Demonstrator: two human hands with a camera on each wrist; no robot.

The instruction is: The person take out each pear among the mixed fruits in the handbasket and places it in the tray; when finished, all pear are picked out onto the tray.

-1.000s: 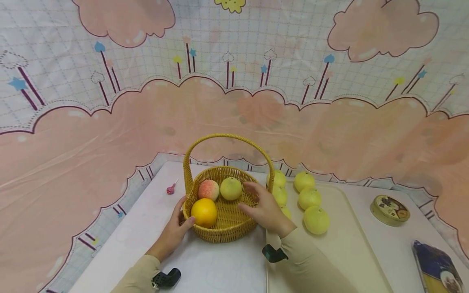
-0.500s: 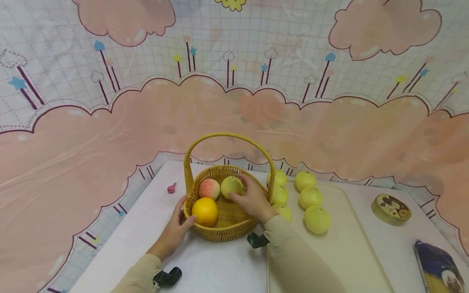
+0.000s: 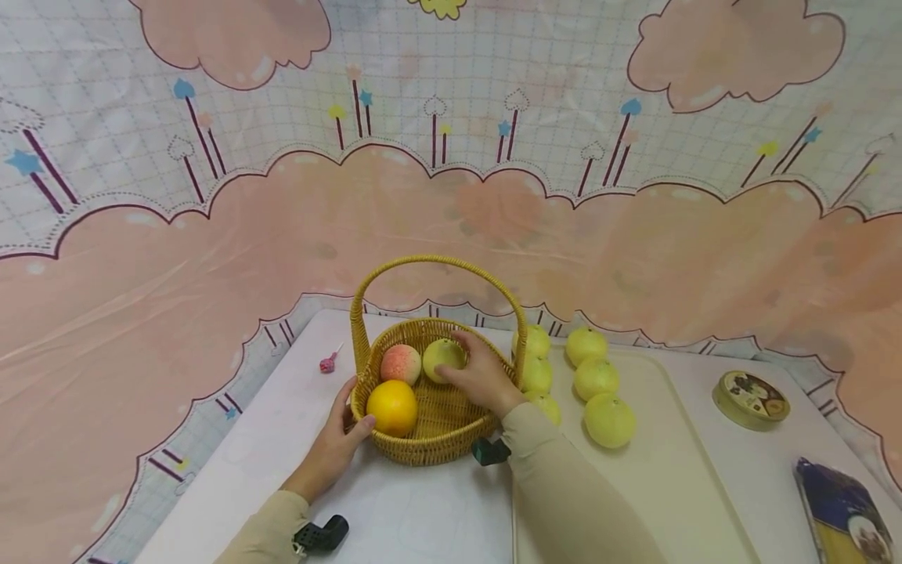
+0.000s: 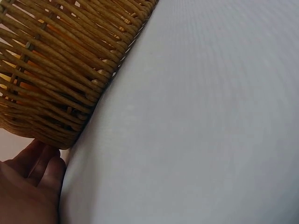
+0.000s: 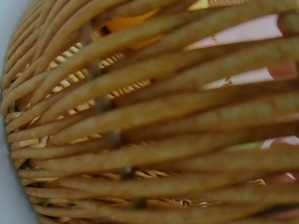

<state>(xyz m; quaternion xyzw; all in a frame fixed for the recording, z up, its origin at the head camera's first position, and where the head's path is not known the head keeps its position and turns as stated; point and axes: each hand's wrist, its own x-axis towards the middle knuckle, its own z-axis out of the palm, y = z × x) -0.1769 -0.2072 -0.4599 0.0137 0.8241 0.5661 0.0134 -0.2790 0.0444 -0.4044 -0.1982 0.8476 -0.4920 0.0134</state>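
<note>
A wicker basket (image 3: 423, 450) with a tall arched handle stands on the white table. Inside it lie an orange (image 3: 391, 408), a peach (image 3: 401, 364) and a yellow-green round fruit (image 3: 438, 354). My left hand (image 3: 337, 446) holds the basket's left side, thumb over the rim near the orange; in the left wrist view its fingers (image 4: 50, 170) lie low against the wicker wall. My right hand (image 3: 486, 377) reaches over the right rim and holds the yellow-green fruit between thumb and fingers. Wicker strands fill the right wrist view and largely hide that hand.
On the right, a cream tray (image 3: 634, 501) carries several yellow-green fruits (image 3: 609, 421). Farther right are a round tin (image 3: 751, 400) and a blue-and-yellow packet (image 3: 846, 509). A pink lollipop (image 3: 327, 364) lies left of the basket. Patterned cloth (image 3: 451, 227) hangs behind the table.
My right hand has moved left, deeper into the basket, and its thumb and fingers have closed about the yellow-green fruit. The left hand and basket have stayed in place.
</note>
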